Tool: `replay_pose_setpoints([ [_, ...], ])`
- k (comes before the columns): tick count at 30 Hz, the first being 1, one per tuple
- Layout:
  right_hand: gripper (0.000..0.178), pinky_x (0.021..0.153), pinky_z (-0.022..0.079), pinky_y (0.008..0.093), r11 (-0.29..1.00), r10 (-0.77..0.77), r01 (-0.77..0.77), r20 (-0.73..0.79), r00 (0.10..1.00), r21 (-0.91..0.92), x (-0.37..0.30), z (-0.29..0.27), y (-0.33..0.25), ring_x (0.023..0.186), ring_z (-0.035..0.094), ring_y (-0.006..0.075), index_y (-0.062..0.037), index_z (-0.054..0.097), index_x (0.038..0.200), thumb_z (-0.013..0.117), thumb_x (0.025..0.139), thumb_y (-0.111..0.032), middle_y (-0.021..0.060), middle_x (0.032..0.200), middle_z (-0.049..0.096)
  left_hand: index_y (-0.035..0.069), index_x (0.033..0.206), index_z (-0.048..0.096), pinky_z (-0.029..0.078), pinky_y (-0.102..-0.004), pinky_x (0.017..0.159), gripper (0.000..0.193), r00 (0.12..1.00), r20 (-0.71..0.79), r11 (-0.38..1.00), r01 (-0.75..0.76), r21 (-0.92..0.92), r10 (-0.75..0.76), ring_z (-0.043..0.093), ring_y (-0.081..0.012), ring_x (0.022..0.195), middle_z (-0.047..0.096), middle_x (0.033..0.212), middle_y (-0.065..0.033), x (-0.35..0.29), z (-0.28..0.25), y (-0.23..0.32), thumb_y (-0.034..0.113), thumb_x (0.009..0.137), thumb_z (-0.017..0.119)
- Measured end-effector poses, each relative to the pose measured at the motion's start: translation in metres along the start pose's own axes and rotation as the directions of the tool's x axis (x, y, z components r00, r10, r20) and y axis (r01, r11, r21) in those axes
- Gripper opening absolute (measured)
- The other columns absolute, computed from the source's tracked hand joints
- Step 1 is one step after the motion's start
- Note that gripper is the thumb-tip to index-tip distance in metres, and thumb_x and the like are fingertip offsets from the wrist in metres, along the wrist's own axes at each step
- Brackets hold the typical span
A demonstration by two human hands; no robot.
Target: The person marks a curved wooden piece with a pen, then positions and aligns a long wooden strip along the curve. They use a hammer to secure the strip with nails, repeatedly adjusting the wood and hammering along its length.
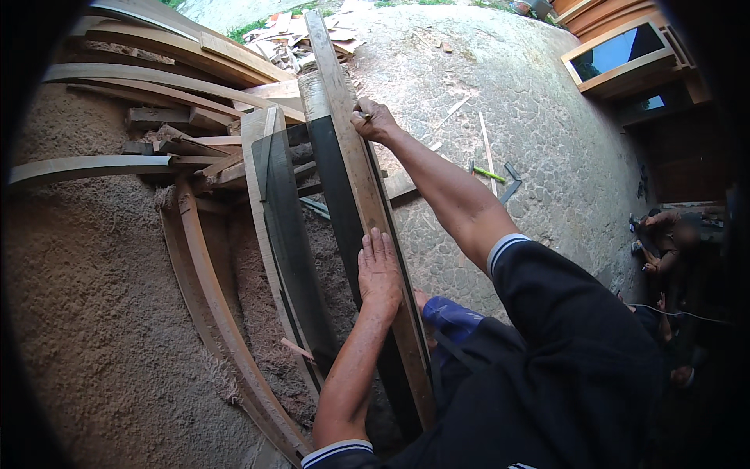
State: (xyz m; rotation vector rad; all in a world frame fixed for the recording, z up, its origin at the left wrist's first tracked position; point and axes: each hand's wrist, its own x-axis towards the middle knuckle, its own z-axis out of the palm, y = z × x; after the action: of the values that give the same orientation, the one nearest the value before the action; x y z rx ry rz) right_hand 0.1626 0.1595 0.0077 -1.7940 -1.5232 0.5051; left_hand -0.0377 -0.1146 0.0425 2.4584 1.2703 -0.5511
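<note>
A long, straight wooden board (364, 180) runs away from me, lying over a broader piece with a dark strip (331, 168) along it. My left hand (380, 273) presses flat on the board's nearer half, fingers stretched forward. Farther along, at the board's right edge, my right hand (376, 123) is closed around a thin pencil-like stick (365, 116), of which only a short end shows. Left of the board stands another pale wooden piece (256, 164) with a dark, see-through sheet (291, 215) against it.
Curved timbers (226, 313) and stacked beams (168, 82) crowd the left side. Offcuts (285, 39) lie at the far end. On the stony ground to the right are a green-handled hammer (489, 173) and a square (512, 184). Another person (664, 246) sits at the far right.
</note>
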Motion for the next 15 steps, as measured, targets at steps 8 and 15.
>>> replay_pose_setpoints([
  [8, 0.022, 0.08, 0.056, 0.0401, 0.996, 0.081, -0.079, 0.064, 0.995, -0.04, 0.006, -0.003, -0.002, 0.091, 0.07, 0.0372, -0.006, 0.065, 0.096, 0.059, 0.083, -0.022, 0.0209, 0.093, 0.071, -0.002, 0.158, 0.011, 0.018, -0.0466, 0.124, 0.091, 1.0, 0.028, 0.998, 0.002, -0.063, 0.0, 0.013, -0.0377, 0.154, 0.007, 0.167, -0.0204, -0.004, -0.013, 0.001, 0.02, 0.086, 0.062],
  [15, 0.02, 0.076, 0.055, 0.0373, 0.999, 0.042, -0.042, 0.018, 0.999, -0.031, 0.0, 0.002, 0.002, 0.084, 0.069, 0.0324, -0.0063, 0.066, 0.096, 0.06, 0.084, -0.021, 0.0201, 0.089, 0.07, -0.002, 0.158, 0.013, 0.019, -0.047, 0.124, 0.081, 0.999, 0.046, 0.996, -0.005, -0.085, 0.009, 0.014, -0.0376, 0.154, 0.008, 0.167, -0.0206, -0.006, -0.021, 0.001, 0.017, 0.093, 0.057],
])
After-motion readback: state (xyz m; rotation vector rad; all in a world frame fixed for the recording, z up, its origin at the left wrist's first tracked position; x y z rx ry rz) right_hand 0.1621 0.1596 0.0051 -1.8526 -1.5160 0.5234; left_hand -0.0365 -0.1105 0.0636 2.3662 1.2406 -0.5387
